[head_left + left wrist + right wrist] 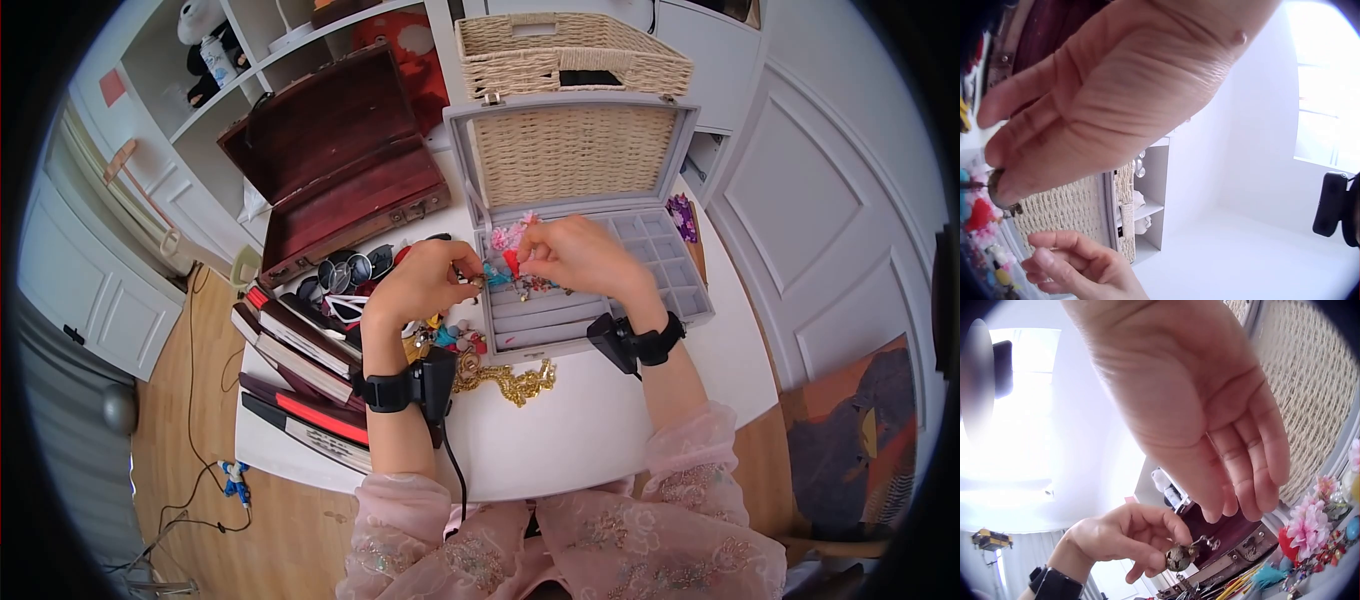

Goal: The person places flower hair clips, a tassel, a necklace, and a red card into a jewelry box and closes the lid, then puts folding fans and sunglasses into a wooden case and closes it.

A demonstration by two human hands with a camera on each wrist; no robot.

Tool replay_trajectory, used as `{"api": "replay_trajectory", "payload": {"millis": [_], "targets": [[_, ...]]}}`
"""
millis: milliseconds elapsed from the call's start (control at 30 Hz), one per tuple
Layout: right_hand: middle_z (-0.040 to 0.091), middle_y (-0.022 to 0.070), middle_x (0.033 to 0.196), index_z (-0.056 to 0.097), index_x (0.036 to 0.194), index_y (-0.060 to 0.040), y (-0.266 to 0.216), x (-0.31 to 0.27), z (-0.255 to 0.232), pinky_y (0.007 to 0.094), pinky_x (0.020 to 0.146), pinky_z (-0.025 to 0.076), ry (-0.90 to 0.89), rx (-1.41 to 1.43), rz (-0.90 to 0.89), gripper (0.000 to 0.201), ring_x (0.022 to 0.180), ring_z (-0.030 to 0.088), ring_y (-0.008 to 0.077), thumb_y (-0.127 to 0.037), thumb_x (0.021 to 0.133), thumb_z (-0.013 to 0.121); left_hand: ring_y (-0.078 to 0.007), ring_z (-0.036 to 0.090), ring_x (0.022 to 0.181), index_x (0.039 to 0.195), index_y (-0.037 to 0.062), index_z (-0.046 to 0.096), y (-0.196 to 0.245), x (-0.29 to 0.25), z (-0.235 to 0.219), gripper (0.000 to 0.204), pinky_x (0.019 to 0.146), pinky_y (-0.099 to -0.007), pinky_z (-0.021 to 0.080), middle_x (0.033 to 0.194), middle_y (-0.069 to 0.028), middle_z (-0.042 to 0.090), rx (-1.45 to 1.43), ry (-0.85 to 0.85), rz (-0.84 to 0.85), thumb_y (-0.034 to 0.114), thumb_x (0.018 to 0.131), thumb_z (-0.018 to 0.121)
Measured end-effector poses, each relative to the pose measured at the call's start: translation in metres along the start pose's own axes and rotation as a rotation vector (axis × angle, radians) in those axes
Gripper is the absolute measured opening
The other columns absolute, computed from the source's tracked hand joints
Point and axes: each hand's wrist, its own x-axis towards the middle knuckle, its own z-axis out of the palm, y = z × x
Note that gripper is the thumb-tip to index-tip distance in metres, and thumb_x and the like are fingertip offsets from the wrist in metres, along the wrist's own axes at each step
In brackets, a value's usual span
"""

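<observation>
My left hand (425,282) pinches a small round bronze-coloured bell (1179,558) with cut-outs and a short chain, over the left edge of a grey jewellery box (550,335). My right hand (585,258) hovers above the box's left part, its fingers loosely bent and nothing showing between them in the right wrist view. Below it in the box lie pink flowers (1310,526), a turquoise tassel (1267,578) and colourful beaded pieces (1325,557). The box's lid (575,150) stands raised, with woven wicker showing inside its frame.
An open dark red case (350,205) stands at the back left. Sunglasses (350,272) and mixed jewellery (455,335) lie left of the box. A gold chain (515,380) is in front. Books (310,365) line the left edge; a wicker basket (570,65) is behind.
</observation>
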Motion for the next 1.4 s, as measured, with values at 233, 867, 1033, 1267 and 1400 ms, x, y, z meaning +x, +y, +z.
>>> {"api": "replay_trajectory", "payload": {"millis": [233,867,1033,1267,1400], "targets": [[0.065,0.0113,0.071,0.064,0.083,-0.0061,-0.007,0.004,0.010,0.0351,0.065,0.048,0.005,0.092,-0.024,0.014,0.069,0.063,0.0250,-0.016,0.074,0.065,-0.0136,0.061,0.064,0.091,-0.0032,0.063,0.003,0.001,0.005,0.021,0.048,-0.0264,0.048,0.078,-0.0084,0.065,0.012,0.027,0.145,0.001,0.071,0.068],[0.064,0.0075,0.064,0.063,0.077,0.0007,-0.009,0.000,-0.005,0.0246,0.059,0.049,0.032,0.160,-0.033,0.009,0.060,0.063,0.0133,-0.006,0.072,0.065,-0.0264,0.064,0.074,0.087,-0.0023,0.063,0.002,0.002,0.006,0.022,0.068,-0.0336,0.049,0.079,-0.0138,0.066,0.079,0.107,0.166,0.003,0.066,0.068],[0.063,0.0074,0.063,0.063,0.075,0.0006,-0.005,0.002,0.003,0.0247,0.059,0.049,-0.009,0.136,-0.041,0.010,0.060,0.063,0.0125,-0.008,0.070,0.065,-0.0273,0.064,0.075,0.086,-0.0026,0.063,-0.002,0.003,0.008,0.021,0.069,-0.0343,0.049,0.078,-0.0143,0.066,0.108,0.114,0.152,0.003,0.066,0.068],[0.063,0.0076,0.061,0.062,0.072,-0.0020,-0.004,0.004,0.014,0.0270,0.058,0.049,0.027,0.051,-0.074,0.008,0.059,0.063,0.0158,-0.009,0.069,0.064,-0.0281,0.064,0.076,0.085,-0.0027,0.064,0.000,0.000,0.007,0.019,0.071,-0.0350,0.049,0.078,-0.0153,0.065,0.110,0.122,0.086,0.003,0.068,0.067],[0.063,0.0081,0.063,0.061,0.069,-0.0041,0.007,0.004,0.025,0.0333,0.060,0.049,-0.124,-0.097,-0.028,0.006,0.062,0.063,0.0214,-0.010,0.068,0.063,-0.0286,0.064,0.077,0.086,-0.0029,0.064,0.000,0.001,0.008,0.020,0.071,-0.0352,0.049,0.079,-0.0155,0.066,0.124,0.112,0.057,0.004,0.068,0.067]]}}
